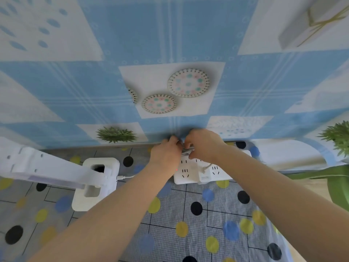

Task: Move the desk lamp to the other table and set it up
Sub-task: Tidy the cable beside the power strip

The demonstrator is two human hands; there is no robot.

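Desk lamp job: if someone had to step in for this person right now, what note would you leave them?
Left hand and right hand: both at the far end of the white power strip, fingers curled around a bundle of white cord.
Desk lamp: standing on the spotted tablecloth left of the strip, head folded out to the left, a thin white cable leaving its base toward the strip.
Done: lamp is placed on a table, and a white adapter sits in the strip.
Left: finish sorting the cord; I cannot tell whether the lamp is lit, so check.
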